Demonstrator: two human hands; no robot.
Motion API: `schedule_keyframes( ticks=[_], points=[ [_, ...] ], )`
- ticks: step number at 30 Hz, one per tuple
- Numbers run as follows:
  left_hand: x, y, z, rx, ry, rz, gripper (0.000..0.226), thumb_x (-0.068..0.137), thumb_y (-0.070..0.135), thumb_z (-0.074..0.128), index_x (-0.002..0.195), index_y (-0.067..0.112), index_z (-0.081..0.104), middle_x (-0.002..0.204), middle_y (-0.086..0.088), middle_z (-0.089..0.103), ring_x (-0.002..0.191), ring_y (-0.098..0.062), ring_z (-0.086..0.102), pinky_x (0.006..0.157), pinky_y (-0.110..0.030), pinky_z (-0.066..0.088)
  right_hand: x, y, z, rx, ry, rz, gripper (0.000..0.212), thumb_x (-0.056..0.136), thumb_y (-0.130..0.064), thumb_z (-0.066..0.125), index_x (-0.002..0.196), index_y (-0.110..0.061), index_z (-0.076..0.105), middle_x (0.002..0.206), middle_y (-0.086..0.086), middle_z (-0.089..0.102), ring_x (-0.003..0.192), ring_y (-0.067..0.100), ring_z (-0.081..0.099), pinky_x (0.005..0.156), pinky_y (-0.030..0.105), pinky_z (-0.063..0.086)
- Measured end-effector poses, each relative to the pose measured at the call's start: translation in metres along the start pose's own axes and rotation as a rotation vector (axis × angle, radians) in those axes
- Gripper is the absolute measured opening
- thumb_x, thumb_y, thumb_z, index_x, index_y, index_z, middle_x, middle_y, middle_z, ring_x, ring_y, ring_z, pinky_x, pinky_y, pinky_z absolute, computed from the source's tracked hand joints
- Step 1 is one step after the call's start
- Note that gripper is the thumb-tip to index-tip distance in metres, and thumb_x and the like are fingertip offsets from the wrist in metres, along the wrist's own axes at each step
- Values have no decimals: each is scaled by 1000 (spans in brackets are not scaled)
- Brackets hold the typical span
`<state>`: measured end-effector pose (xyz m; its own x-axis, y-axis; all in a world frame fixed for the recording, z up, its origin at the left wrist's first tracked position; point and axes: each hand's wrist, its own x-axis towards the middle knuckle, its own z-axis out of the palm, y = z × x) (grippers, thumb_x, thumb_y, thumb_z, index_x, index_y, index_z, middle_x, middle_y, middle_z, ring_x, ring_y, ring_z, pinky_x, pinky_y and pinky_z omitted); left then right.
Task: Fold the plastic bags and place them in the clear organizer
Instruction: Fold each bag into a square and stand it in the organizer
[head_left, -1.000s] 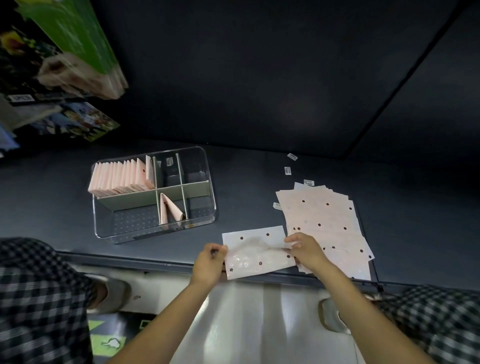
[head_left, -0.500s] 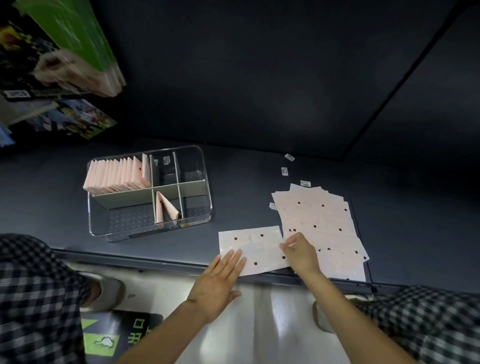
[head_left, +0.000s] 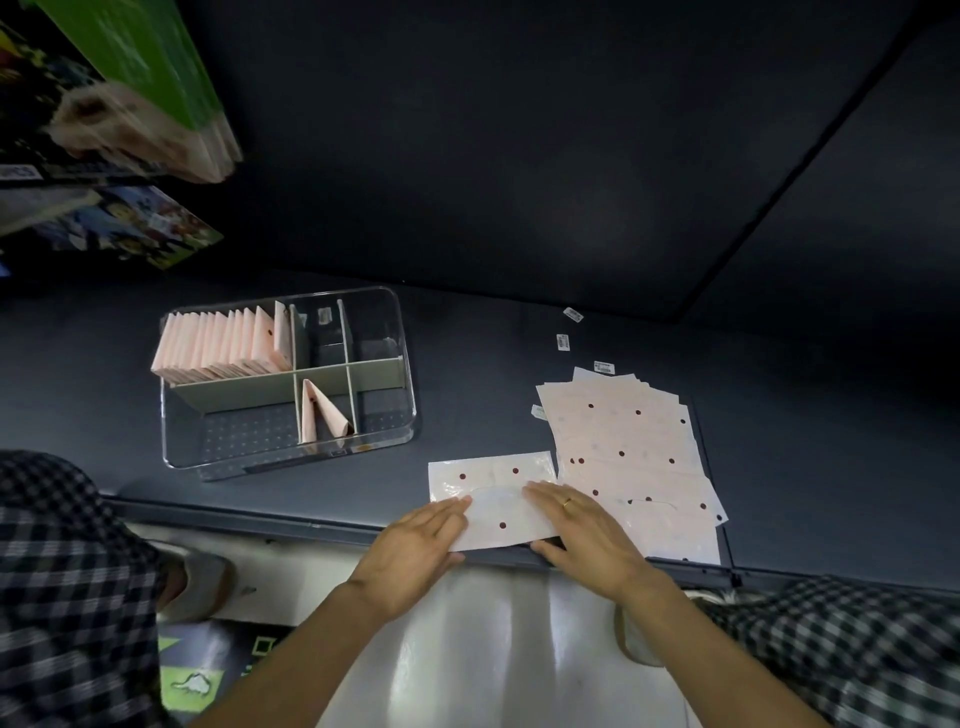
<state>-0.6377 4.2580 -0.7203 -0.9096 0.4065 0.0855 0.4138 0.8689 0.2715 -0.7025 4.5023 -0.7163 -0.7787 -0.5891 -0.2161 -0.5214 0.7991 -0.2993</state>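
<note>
A dark counter (head_left: 519, 322) seen from above, with a person's 2 bare forearms reaching in from the bottom of the frame.

The task looks partly done. In the left centre sits the clear organizer (head_left: 405, 364), divided into compartments. Its upper-left compartment holds a tight row of folded pink bags (head_left: 223, 345) standing on edge. A lower middle compartment holds 1 folded bag (head_left: 322, 415), leaning. The other compartments look empty or hard to read.

Plenty remains: at right centre, a fanned stack of flat bags (head_left: 623, 431), pale with dark red dots, lies unfolded on the counter.

At lower centre, touching the stack's left edge, 1 plastic bag (head_left: 493, 473) lies at the counter's near edge with its near half apparently turned up over itself. The left hand (head_left: 415, 551) lies flat on its left end, fingers straight and together. The right hand (head_left: 582, 530), wearing a ring, lies flat on its right end, fingers extended, thumb at the counter's edge. Both seem to be pressing in a crease.
</note>
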Motion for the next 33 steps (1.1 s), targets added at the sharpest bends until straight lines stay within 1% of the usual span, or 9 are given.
schedule_keyframes(
  ticks=[2, 6, 10, 13, 19, 23, 27, 30, 33],
  points=[
    [1, -4, 0, -117, -17, -24, 17, 84, 25, 70, 96, 14, 65, 131, -1, 60, 109, -19, 65, 84, -27, 54, 1, 2, -3, 12, 8, -13, 59, 91, -23, 48, 146, -23, 28, 151, -5, 32, 139, 10, 27, 113, 16, 12],
    [8, -7, 3, -330, -5, -276, 35, 100, 34, 43, 133, 24, 47, 142, 7, 49, 116, -22, 57, 91, -28, 45, 11, 3, -11, 285, 95, 133, 43, 89, -14, 54, 132, -18, 50, 128, -1, 58, 119, 17, 52, 100, 21, 36],
    [25, -3, -4, -665, 143, -565, 49, 99, 27, 45, 145, 30, 28, 143, 7, 46, 123, -21, 51, 97, -32, 42, 35, 1, -23, 558, 132, 328, 15, 86, -18, 65, 97, -21, 56, 89, -6, 62, 79, 16, 56, 67, 23, 38],
    [31, -1, -6, -600, 229, -616, 52, 97, 19, 49, 145, 23, 29, 149, 4, 36, 132, -19, 40, 104, -31, 35, 51, 4, -28, 606, 86, 427, 19, 87, -19, 64, 101, -15, 52, 96, 5, 63, 80, 21, 58, 60, 21, 41],
    [31, 13, 3, -77, 104, -175, 57, 84, 21, 70, 135, 5, 50, 144, -14, 44, 132, -30, 44, 109, -50, 32, 66, 8, -24, 578, 46, 531, 28, 86, -15, 64, 110, -8, 50, 109, 10, 62, 95, 25, 60, 70, 24, 42],
    [28, 17, 22, 90, -247, -194, 72, 99, 53, 26, 150, 19, -10, 154, -12, -21, 145, -27, -17, 115, -37, -16, 70, 10, -24, 565, 22, 551, 32, 86, -15, 64, 114, -9, 49, 114, 10, 60, 99, 24, 58, 76, 25, 44],
    [25, 17, 27, 146, -314, -226, 70, 94, 64, 13, 142, 30, -26, 146, -17, -32, 140, -33, -27, 112, -38, -19, 67, -4, -26, 398, 95, 587, 45, 86, -21, 65, 125, -11, 45, 118, 11, 57, 109, 28, 52, 90, 33, 42],
    [26, 18, 29, 162, -322, -213, 70, 92, 66, 13, 140, 35, -27, 147, -22, -31, 134, -33, -35, 111, -40, -21, 54, -28, -18, 141, 475, 413, 39, 87, -18, 62, 123, -9, 51, 118, 11, 53, 110, 29, 48, 97, 32, 35],
    [27, 18, 29, 121, -326, -222, 70, 93, 65, 17, 151, 29, -1, 149, -24, -27, 134, -33, -34, 113, -40, -20, 49, -57, -3, 313, 246, 112, 43, 96, -17, 46, 139, -11, 41, 143, 5, 41, 133, 19, 35, 111, 20, 20]
  ],
)
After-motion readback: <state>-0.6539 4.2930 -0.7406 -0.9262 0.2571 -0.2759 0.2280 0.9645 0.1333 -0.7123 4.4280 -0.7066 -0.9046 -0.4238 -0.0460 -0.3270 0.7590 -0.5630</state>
